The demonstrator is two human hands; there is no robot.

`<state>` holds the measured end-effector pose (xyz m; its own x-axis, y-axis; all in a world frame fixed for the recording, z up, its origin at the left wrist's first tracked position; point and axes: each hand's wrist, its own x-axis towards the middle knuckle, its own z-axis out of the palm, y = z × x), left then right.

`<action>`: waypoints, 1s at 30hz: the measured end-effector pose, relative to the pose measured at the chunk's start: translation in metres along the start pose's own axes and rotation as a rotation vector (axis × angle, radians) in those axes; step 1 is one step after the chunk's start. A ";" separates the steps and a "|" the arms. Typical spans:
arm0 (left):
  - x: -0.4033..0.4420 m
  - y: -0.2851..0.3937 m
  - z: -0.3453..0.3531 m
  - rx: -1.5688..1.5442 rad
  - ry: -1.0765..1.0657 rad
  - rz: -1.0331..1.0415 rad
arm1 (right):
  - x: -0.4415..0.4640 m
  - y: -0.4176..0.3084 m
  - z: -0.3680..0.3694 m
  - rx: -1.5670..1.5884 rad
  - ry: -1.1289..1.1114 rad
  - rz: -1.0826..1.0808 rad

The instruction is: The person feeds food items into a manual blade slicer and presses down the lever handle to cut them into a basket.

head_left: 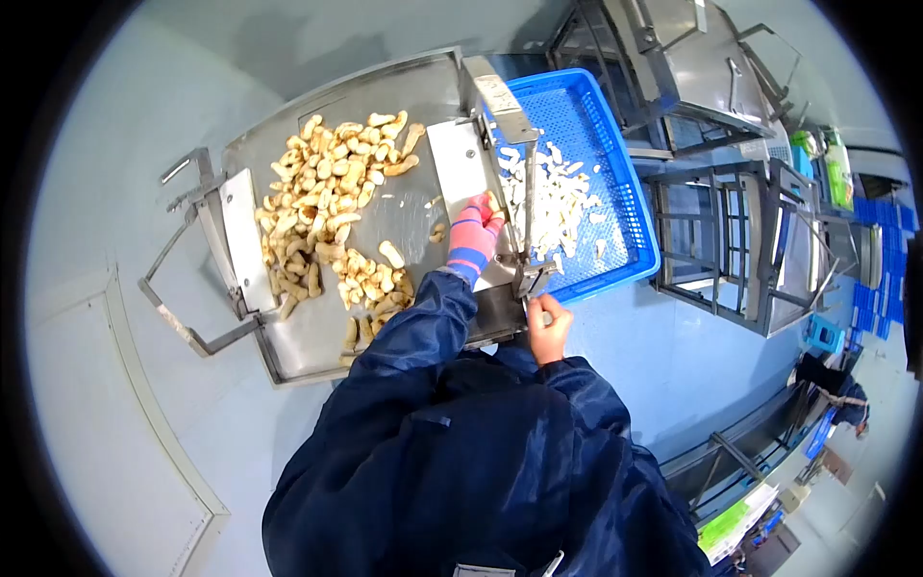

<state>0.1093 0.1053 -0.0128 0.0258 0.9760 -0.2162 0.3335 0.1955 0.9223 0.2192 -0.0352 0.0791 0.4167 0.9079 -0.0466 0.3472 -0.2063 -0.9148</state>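
Observation:
My left hand (472, 234), in a pink and blue striped glove, lies at the white board (450, 154) beside the cutter's blade (530, 192). Its fingers are closed on a tan piece (493, 201), mostly hidden by the glove. Bare and closed in a fist, my right hand (549, 330) grips the handle end of the cutter just below the hinged metal bracket (536, 277). Left of the board, a heap of tan, knobby, mushroom-like pieces (322, 183) lies on the metal tray (413, 207). Pale cut pieces (553, 207) lie on the blade's other side.
A blue perforated basket (630, 207) holds the cut pieces. Another cutter lever (178, 322) with a white board (247, 240) is at the tray's left end. Metal frames (716, 240) stand to the right, with blue crates (880, 269) and another person (846, 396) farther off.

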 end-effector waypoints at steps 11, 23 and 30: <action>0.012 -0.012 0.005 -0.086 -0.070 -0.002 | -0.001 0.016 -0.001 -0.015 -0.010 -0.021; 0.016 -0.048 0.011 -0.324 -0.149 0.082 | 0.010 -0.042 -0.008 0.010 0.016 0.025; 0.009 -0.019 0.003 -0.296 -0.164 -0.065 | -0.006 0.013 -0.003 0.006 -0.004 0.045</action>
<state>0.1057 0.1102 -0.0336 0.1726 0.9370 -0.3037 0.0521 0.2992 0.9528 0.2239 -0.0440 0.0684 0.4284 0.8992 -0.0892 0.3234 -0.2448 -0.9141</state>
